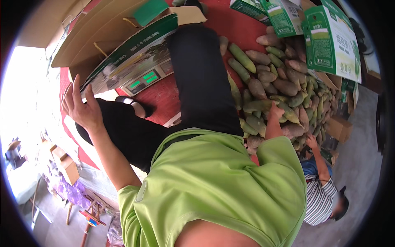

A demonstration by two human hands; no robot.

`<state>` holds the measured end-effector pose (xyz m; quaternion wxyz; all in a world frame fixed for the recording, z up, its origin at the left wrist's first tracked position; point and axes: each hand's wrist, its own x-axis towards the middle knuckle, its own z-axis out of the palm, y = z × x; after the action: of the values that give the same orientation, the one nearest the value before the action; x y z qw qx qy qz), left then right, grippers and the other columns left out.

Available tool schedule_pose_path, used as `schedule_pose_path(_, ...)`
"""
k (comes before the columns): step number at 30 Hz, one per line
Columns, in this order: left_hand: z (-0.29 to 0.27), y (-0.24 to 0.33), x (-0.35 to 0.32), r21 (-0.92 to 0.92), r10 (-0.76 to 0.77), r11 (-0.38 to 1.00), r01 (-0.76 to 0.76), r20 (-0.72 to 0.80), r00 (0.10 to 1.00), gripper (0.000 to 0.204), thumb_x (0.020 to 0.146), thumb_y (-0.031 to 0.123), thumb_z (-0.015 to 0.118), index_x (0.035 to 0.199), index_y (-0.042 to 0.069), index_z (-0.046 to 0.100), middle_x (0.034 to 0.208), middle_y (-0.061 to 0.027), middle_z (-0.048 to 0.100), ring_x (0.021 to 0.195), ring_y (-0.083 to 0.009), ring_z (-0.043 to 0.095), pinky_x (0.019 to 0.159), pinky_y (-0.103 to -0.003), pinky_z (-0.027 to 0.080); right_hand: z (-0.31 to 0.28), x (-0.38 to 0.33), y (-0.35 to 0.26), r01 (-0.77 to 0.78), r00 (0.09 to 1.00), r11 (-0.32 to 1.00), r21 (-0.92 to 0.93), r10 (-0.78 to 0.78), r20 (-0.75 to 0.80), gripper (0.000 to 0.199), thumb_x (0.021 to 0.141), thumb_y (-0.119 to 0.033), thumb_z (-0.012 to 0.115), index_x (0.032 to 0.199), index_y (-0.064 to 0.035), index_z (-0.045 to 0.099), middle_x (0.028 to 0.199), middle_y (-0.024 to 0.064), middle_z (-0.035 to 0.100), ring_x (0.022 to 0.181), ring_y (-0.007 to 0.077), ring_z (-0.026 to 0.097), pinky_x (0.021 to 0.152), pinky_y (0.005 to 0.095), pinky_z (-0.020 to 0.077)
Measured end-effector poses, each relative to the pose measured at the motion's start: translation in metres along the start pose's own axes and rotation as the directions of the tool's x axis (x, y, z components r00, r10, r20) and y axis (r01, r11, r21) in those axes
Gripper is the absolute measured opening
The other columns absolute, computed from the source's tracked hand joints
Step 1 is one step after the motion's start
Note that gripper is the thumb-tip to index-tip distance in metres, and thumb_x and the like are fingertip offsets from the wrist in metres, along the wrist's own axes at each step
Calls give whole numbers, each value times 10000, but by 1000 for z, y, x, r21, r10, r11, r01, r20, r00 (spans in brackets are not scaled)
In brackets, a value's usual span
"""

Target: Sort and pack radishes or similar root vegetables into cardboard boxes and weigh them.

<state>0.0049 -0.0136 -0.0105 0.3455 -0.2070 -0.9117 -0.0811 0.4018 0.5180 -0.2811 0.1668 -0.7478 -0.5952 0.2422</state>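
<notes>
My right hand reaches into a large heap of long green and reddish-brown radishes. Its fingers are closed around the end of a green radish at the near side of the heap. On the left, my left hand has its fingers stretched out and apart at the near end of a green printed carton. Its fingertips seem to touch the carton's edge. The carton stands with its flaps up beside a scale with lit green displays. The inside of the carton is hidden.
Several green and white cartons stand behind the heap. At right, a person in a striped shirt reaches into the heap with one hand. A small brown box sits on the grey floor. Purple plastic lies at lower left.
</notes>
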Motion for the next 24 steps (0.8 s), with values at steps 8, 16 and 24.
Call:
schedule_pose_path(8, -3, 4, 4, 24, -20, 1000, 20, 15, 1000, 329, 845, 234, 690, 1165, 161, 670, 1097, -37, 615, 1092, -220, 550, 967, -379, 385, 17, 12, -10, -412, 888, 902, 126, 367, 276, 504, 735, -304, 813, 1124, -90, 572, 1064, 104, 592, 903, 275, 556, 640, 432, 435)
schedule_pose_path(16, -10, 8, 7, -21, 2, 1000, -2, 17, 1000, 303, 846, 178, 668, 1145, 128, 670, 1088, -65, 615, 1119, -242, 546, 976, -387, 379, 16, -22, -39, -229, 908, 972, 57, 192, 372, 604, 710, -176, 814, 1223, -81, 510, 1089, 92, 573, 977, 269, 541, 698, 436, 469)
schedule_pose_path(24, -16, 16, 7, -194, 157, 970, -144, 51, 986, 142, 734, 173, 728, 725, 69, 632, 782, -46, 586, 888, -226, 610, 961, -435, 434, 23, -60, -79, 424, 779, 878, 221, -478, 405, 540, 700, -21, 793, 1165, 5, 519, 1044, 77, 587, 925, 214, 574, 815, 324, 474)
